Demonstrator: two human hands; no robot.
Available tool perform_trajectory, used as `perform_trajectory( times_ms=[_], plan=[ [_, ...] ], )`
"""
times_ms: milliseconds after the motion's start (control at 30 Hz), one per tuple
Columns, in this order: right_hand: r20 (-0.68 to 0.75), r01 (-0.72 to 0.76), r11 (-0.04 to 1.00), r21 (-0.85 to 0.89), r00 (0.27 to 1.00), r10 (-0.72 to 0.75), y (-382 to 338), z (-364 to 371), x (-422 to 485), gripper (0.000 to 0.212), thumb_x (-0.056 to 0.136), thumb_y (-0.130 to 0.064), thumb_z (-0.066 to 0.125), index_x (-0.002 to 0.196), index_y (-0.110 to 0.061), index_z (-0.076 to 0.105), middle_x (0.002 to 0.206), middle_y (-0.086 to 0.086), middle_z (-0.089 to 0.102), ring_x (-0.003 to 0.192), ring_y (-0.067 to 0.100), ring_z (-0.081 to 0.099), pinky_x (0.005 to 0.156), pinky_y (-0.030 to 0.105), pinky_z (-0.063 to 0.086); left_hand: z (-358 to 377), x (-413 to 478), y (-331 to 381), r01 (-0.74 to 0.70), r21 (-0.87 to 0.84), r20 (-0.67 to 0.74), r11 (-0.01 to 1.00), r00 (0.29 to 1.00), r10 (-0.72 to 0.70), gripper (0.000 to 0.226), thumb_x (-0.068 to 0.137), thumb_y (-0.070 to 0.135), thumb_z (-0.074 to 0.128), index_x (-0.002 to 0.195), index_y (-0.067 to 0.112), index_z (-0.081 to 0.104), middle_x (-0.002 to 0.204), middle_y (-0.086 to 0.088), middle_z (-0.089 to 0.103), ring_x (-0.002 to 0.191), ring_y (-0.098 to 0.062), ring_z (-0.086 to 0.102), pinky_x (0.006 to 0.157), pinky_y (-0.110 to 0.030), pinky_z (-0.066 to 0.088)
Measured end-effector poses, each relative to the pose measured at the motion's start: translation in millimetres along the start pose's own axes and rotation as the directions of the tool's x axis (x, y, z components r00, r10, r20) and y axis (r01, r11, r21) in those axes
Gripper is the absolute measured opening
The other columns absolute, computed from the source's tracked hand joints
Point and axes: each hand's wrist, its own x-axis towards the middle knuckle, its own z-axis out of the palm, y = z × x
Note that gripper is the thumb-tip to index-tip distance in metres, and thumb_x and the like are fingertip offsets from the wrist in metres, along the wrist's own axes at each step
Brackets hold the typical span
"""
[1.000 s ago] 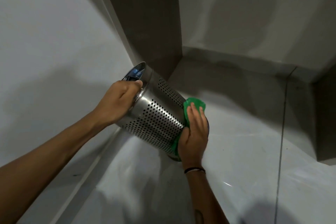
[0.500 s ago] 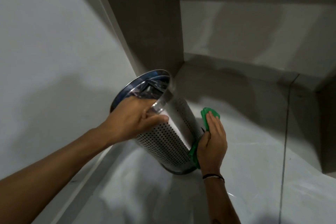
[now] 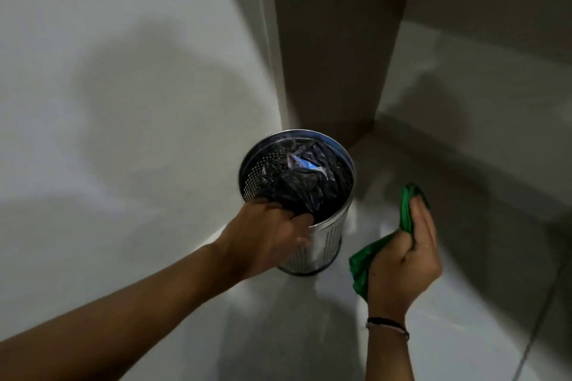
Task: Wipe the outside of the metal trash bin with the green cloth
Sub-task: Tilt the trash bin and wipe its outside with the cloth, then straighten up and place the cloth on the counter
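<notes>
Gripping the metal trash bin (image 3: 322, 244) at its near rim, my left hand (image 3: 272, 238) steadies it upright on the floor (image 3: 448, 334); my right hand (image 3: 405, 260), just right of the bin (not touching), clutches the green cloth (image 3: 365, 266).

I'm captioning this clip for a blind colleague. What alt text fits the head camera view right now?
A person's left hand grips the near rim of an upright perforated metal trash bin standing on a pale floor. A dark plastic bag is inside it. The right hand holds a bunched green cloth beside the bin, not touching it.
</notes>
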Motion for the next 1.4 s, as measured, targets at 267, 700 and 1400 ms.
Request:
perform_trajectory(
  times_ms=[267, 700, 1400],
  plan=[
    [0.162, -0.037, 0.995, -0.097, 0.985, 0.053, -62.7, -12.7, -6.4, 0.058, 0.092, 0.002, 0.039, 0.141, -0.006, 0.069, 0.148, 0.005, 0.067, 0.142, 0.026, 0.062, 0.124, 0.036, 0.042, 6.3, 1.4, -28.3, -0.135, -0.077, 0.148, 0.988, 0.978, 0.146, 0.024, 0.097, 0.034, 0.072, 0.107, 0.012, 0.073, 0.102, -0.008, 0.081, 0.087, -0.03, 0.077, 0.063, -0.039, 0.063],
    [0.619, 0.151, 0.902, -0.405, 0.771, 0.149, -301.2, -98.2, 7.9, 0.056, 0.099, -0.018, 0.036, 0.146, -0.006, 0.064, 0.156, 0.008, 0.06, 0.15, 0.032, 0.052, 0.127, 0.044, 0.038, -180.9, -47.0, 35.2, 0.54, -0.114, 0.402, 0.834, 0.793, -0.459, 0.084, 0.107, 0.071, 0.013, 0.17, 0.016, -0.001, 0.178, -0.013, -0.009, 0.164, -0.029, -0.006, 0.133, -0.051, 0.013],
    [0.511, 0.369, 0.786, -0.497, 0.856, -0.078, -623.4, -199.6, 228.8, 0.055, 0.093, 0.009, 0.056, 0.147, 0.002, 0.061, 0.156, 0.017, 0.06, 0.153, 0.041, 0.047, 0.132, 0.04, 0.03, -562.0, 116.9, 67.1, 0.493, -0.297, 0.149, 0.818, 0.87, -0.471, 0.083, 0.107, 0.059, 0.028, 0.167, 0.002, 0.019, 0.177, -0.02, 0.014, 0.164, -0.033, 0.015, 0.129, -0.054, 0.026]
  ],
)
